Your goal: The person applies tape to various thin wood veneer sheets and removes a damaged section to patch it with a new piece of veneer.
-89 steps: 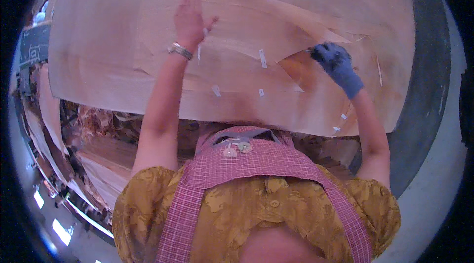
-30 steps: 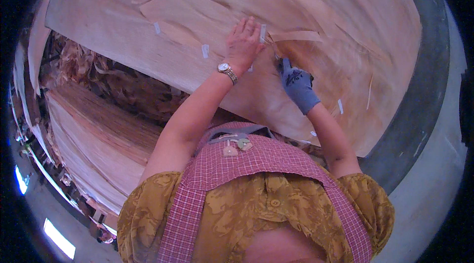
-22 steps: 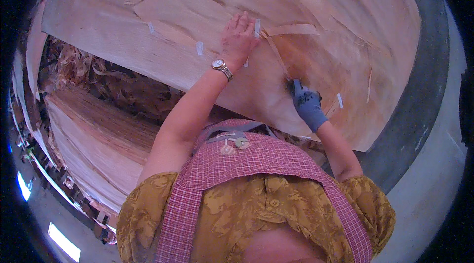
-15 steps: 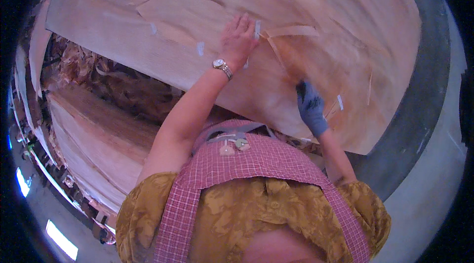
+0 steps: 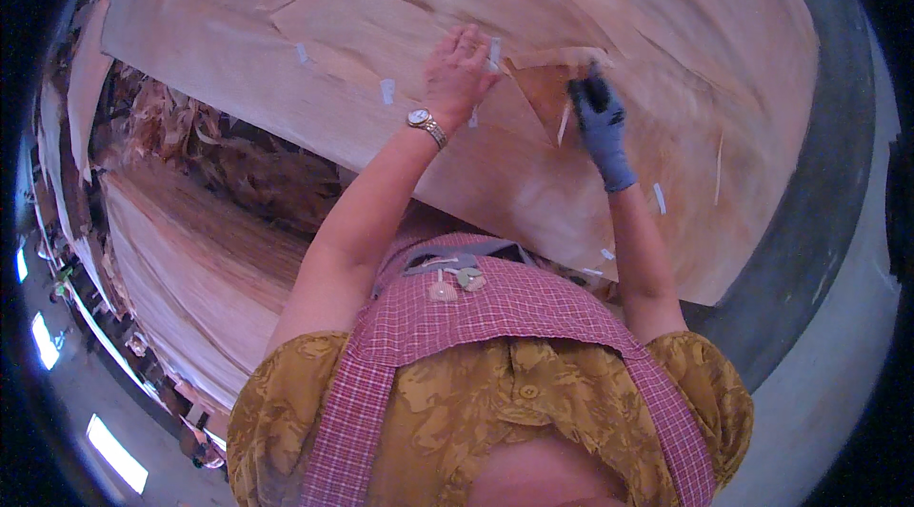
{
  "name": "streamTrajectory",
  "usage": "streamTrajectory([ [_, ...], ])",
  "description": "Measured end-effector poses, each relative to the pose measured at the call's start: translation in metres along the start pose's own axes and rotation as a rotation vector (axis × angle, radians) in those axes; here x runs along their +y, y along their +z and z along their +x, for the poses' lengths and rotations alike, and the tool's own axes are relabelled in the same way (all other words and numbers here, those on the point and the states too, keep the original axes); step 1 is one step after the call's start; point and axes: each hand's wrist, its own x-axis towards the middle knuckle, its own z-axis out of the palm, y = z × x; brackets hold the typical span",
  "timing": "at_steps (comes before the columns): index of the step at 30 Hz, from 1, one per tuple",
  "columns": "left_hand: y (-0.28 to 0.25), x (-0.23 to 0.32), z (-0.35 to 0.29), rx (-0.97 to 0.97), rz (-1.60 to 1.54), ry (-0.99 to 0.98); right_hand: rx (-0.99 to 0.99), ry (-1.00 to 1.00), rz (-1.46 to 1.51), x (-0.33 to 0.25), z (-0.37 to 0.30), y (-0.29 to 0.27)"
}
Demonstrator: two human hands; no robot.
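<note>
A broad sheet of thin wood veneer (image 5: pixel 381 31) lies under both my hands. My bare left hand (image 5: pixel 460 74), with a metal watch (image 5: pixel 421 119) at the wrist, rests on it, fingers slightly bent and apart, beside a strip of white tape (image 5: pixel 495 52). My right hand (image 5: pixel 601 121) wears a blue-grey glove with dark fingers. Its fingers are curled and slightly blurred, and what they hold, if anything, is not clear. Next to it is a darker wedge-shaped patch (image 5: pixel 545 98) in the veneer, with a pale strip (image 5: pixel 552 57) along its far edge.
More short pieces of white tape (image 5: pixel 387 92) dot the sheet. To the left stand a stack of veneer (image 5: pixel 190 269) and a heap of torn brown scraps (image 5: pixel 200 140). A dark curved surface (image 5: pixel 809 212) borders the sheet at the right.
My right hand has moved away from me, from the near end of the darker patch to its far right side. My left hand stays almost where it was.
</note>
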Motion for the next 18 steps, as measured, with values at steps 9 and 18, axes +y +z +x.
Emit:
streamTrajectory([
  [9,-0.020,0.010,0.007,-0.138,-0.036,-0.023,-0.060,-0.175,-0.578,-0.011,0.064,-0.031],
  [18,-0.007,0.004,0.004,-0.098,0.000,0.053,0.262,0.032,-0.041,0.062,0.123,-0.130],
])
